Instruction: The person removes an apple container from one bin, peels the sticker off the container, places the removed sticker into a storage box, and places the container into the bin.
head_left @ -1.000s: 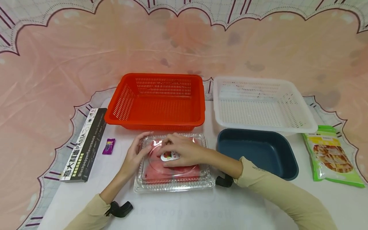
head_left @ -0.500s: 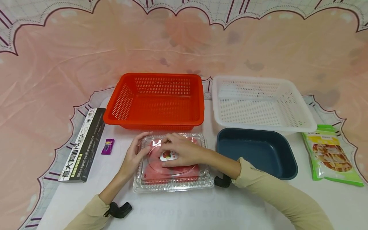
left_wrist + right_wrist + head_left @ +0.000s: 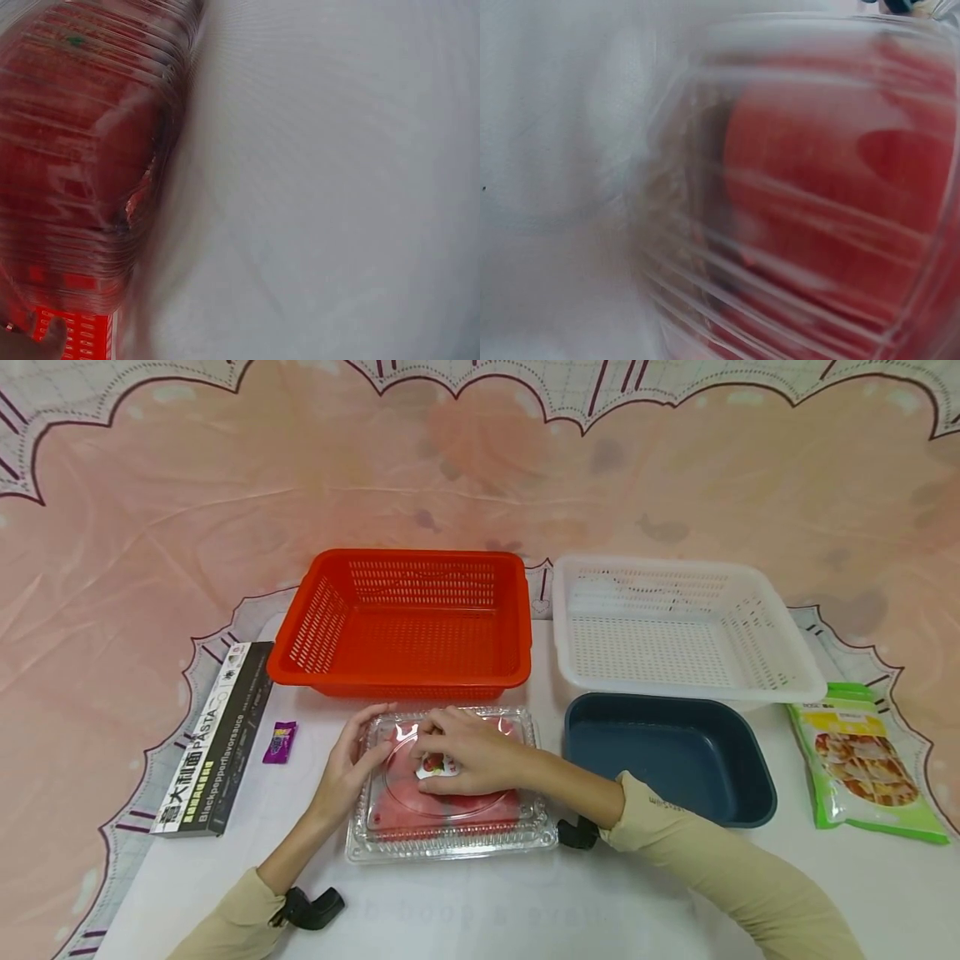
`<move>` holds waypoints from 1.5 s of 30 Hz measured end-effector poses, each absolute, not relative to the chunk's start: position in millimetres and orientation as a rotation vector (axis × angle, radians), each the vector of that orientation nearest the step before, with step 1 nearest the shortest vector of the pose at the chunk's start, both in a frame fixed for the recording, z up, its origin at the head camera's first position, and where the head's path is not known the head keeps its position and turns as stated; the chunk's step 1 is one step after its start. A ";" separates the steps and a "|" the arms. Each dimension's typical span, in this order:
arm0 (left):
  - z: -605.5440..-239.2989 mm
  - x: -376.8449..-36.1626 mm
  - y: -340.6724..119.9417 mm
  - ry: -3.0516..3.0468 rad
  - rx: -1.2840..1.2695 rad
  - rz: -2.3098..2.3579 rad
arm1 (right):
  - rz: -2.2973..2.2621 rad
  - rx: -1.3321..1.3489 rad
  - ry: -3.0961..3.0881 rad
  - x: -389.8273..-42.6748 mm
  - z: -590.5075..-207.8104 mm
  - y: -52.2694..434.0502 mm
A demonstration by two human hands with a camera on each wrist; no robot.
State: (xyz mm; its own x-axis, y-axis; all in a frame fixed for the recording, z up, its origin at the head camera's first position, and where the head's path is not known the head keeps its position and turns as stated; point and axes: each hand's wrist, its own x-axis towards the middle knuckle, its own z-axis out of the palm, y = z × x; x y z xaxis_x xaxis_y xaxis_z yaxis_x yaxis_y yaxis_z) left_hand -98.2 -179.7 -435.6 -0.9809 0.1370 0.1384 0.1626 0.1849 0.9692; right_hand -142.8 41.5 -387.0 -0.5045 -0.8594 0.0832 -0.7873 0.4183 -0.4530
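Observation:
A clear plastic clamshell box point(image 3: 457, 845) with red contents lies closed on the white table. My left hand point(image 3: 351, 764) rests along its left side, fingers reaching to the far corner and thumb on the lid. Over the middle of the lid lies my right hand point(image 3: 474, 755), fingers bent, with thumb and forefinger apart at either side of a small white sticker point(image 3: 433, 767). Ridged plastic and red contents of the box fill much of both wrist views. What the right fingertips touch is partly hidden by that hand.
Behind the box stand a red basket point(image 3: 420, 680) and a white basket point(image 3: 690, 685). A dark blue tub point(image 3: 667, 752) is at its right, a green food packet point(image 3: 862, 760) farther right. Leftward lie a purple wrapped sweet point(image 3: 280, 742) and a black-and-white pasta box point(image 3: 217, 739).
Both hands keep almost the same place on the box. The whole head view has shifted slightly, and the right hand with it; nothing has been lifted or opened.

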 end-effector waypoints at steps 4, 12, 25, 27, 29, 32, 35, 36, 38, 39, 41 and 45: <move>-436.0 -98.4 -179.7 -2.399 -0.304 -1.974 | -0.663 -1.480 2.506 -142.6 -386.7 42.0; -436.0 -98.0 -179.6 -2.379 -0.332 -1.979 | -0.681 -1.514 2.516 -142.9 -388.8 41.7; -436.0 -97.9 -180.0 -2.390 -0.316 -1.988 | -0.687 -1.553 2.508 -143.8 -390.0 42.2; -437.0 -98.1 -180.0 -2.377 -0.334 -1.989 | -0.693 -1.548 2.508 -143.6 -390.3 42.2; -438.0 -98.3 -180.0 -2.366 -0.352 -1.989 | -0.702 -1.537 2.509 -143.3 -390.5 42.2; -438.7 -98.5 -179.8 -2.350 -0.363 -1.999 | -0.713 -1.516 2.512 -142.8 -390.5 42.1; -438.3 -98.4 -179.8 -2.345 -0.363 -2.003 | -0.721 -1.498 2.520 -142.6 -391.0 41.3; -438.2 -98.3 -179.8 -2.341 -0.365 -2.007 | -0.727 -1.492 2.521 -142.5 -391.3 41.1; -438.3 -98.2 -180.0 -2.340 -0.367 -2.005 | -0.741 -1.484 2.523 -142.3 -391.6 40.5; -438.5 -98.2 -180.1 -2.337 -0.370 -2.007 | -0.748 -1.479 2.526 -142.3 -392.0 40.3; -439.6 -98.4 -180.2 -2.329 -0.371 -2.012 | -0.756 -1.468 2.533 -142.0 -392.2 40.2; -440.5 -98.6 -179.7 -2.318 -0.372 -2.019 | -0.746 -1.456 2.547 -141.7 -392.3 40.4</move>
